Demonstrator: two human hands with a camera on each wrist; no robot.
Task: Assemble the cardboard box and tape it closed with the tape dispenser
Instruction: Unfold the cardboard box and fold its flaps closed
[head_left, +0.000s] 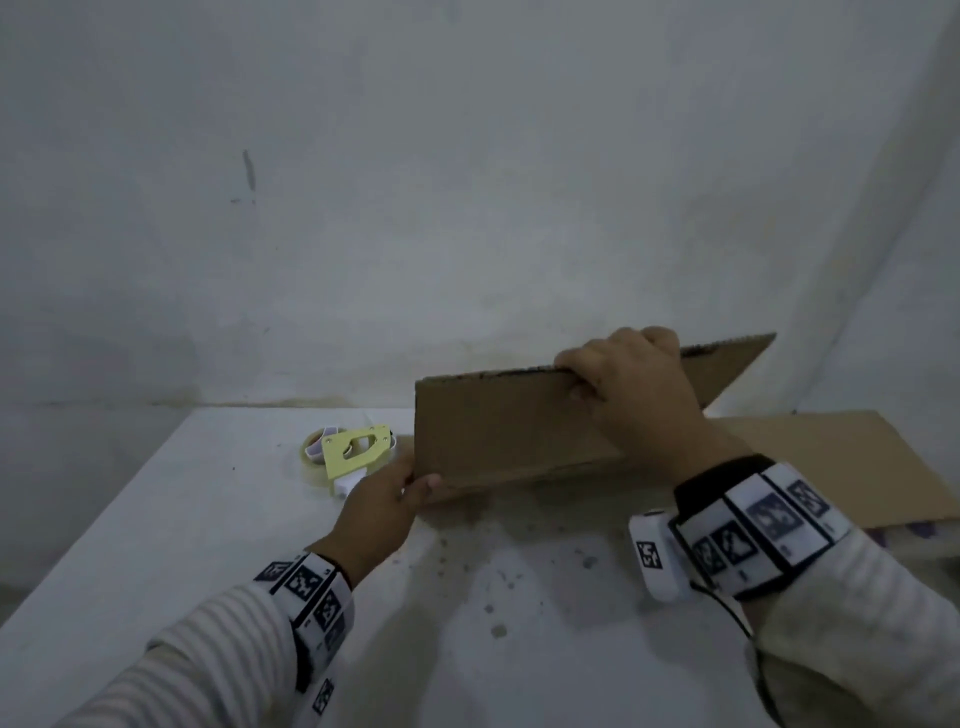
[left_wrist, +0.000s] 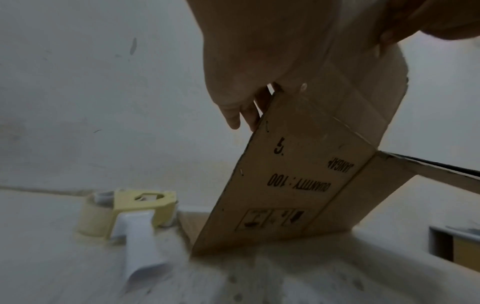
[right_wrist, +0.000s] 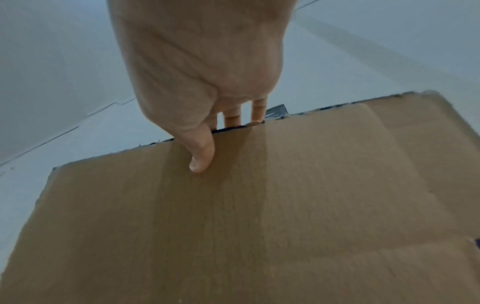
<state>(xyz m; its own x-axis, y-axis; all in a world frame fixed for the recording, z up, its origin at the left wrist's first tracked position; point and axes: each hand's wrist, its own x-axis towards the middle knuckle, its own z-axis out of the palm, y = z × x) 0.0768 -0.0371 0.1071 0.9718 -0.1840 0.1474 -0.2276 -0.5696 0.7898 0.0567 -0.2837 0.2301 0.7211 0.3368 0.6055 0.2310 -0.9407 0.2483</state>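
A flattened brown cardboard box (head_left: 509, 426) stands tilted on its lower edge on the white table (head_left: 156, 519). My left hand (head_left: 384, 499) pinches its lower left corner. The right hand (head_left: 623, 379) grips the top edge, fingers over the back and thumb on the front face (right_wrist: 200, 158). Black print reading "QUANTITY : 100" shows on the box's outer panel (left_wrist: 293, 174) in the left wrist view. The yellow tape dispenser (head_left: 353, 454) with a white handle and a roll of clear tape lies on the table just left of the box (left_wrist: 135, 214).
Another flat sheet of cardboard (head_left: 857, 457) lies on the table at the right, behind my right wrist. A white wall (head_left: 467, 182) rises right behind the table. The table's front half shows dark specks and stains.
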